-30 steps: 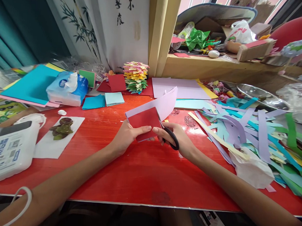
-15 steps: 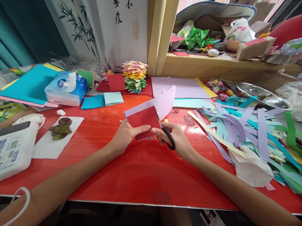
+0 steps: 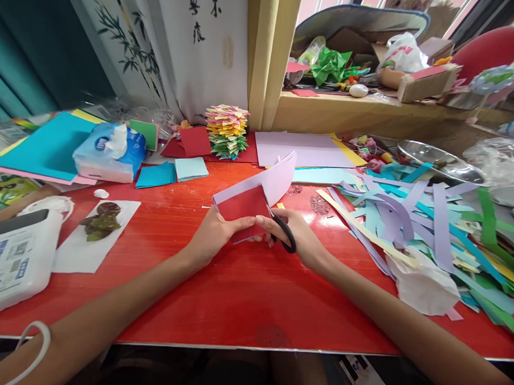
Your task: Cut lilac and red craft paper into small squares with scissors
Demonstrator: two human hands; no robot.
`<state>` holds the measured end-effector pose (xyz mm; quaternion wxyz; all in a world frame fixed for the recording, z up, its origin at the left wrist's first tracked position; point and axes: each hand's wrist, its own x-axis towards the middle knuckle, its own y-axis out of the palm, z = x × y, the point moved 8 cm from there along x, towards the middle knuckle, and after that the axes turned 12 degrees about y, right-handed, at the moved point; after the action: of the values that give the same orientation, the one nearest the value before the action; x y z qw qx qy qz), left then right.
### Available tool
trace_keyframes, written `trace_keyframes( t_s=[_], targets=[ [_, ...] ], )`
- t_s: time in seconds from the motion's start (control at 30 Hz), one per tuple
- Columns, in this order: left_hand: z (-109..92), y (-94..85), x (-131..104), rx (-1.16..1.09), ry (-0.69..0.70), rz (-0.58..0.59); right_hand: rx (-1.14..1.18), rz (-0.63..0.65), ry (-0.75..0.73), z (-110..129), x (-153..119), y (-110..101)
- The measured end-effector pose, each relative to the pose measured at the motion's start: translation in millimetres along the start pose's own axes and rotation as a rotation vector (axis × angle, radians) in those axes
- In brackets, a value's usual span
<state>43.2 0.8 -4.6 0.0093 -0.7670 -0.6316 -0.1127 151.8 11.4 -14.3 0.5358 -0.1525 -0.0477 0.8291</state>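
Over the middle of the red table, my left hand (image 3: pixel 215 233) grips a red paper square (image 3: pixel 245 206) laid against a larger lilac paper sheet (image 3: pixel 279 173). The thumb presses on the red square's lower part. My right hand (image 3: pixel 295 234) is closed round black-handled scissors (image 3: pixel 286 234). Their blades lie along the red square's right edge, and the lilac paper curls up beyond them. The thumb tips of both hands nearly meet at the square's lower right. Part of the blades is hidden by paper.
Paper strips (image 3: pixel 413 216) heap up on the right beside a crumpled white tissue (image 3: pixel 425 282). A tissue pack (image 3: pixel 109 152), blue paper squares (image 3: pixel 156 175) and a stack of folded paper (image 3: pixel 226 131) stand at the back. A white box (image 3: pixel 18 261) sits at left.
The scissors and my right hand have shifted slightly, and the red square with the lilac sheet has tilted a little. The whole view has moved slightly.
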Motion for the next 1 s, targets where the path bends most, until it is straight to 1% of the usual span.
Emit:
trace_keyframes(
  t_s=[0.13, 0.27, 0.33, 0.53, 0.73, 0.87, 1.0],
  targets=[
    [-1.9, -3.8, 0.1, 0.092, 0.007, 0.008, -0.012, -0.06, -0.022, 0.5, -0.4, -2.7],
    [-0.2, -1.2, -0.5, 0.057, -0.011, 0.048, 0.01, -0.007, 0.039, 1.1, 0.7, -0.3],
    [2.0, 0.5, -0.9, 0.024, -0.026, 0.054, 0.0, -0.001, 0.058, 1.2, 0.6, -0.2],
    [-1.5, 2.7, -0.1, 0.011, 0.018, 0.047, -0.014, -0.102, -0.011, 2.9, -2.0, -4.7],
    [3.5, 1.8, -3.1, -0.001, -0.028, 0.036, -0.003, -0.032, 0.035, 3.0, -0.4, -0.3],
    [2.4, 4.0, -4.2, -0.021, -0.036, 0.032, -0.006, -0.093, 0.016, 4.1, -2.2, -5.3],
    [-1.5, 4.8, -5.7, 0.02, -0.026, 0.024, 0.002, -0.063, 0.007, 4.8, -4.1, -3.6]
  ],
)
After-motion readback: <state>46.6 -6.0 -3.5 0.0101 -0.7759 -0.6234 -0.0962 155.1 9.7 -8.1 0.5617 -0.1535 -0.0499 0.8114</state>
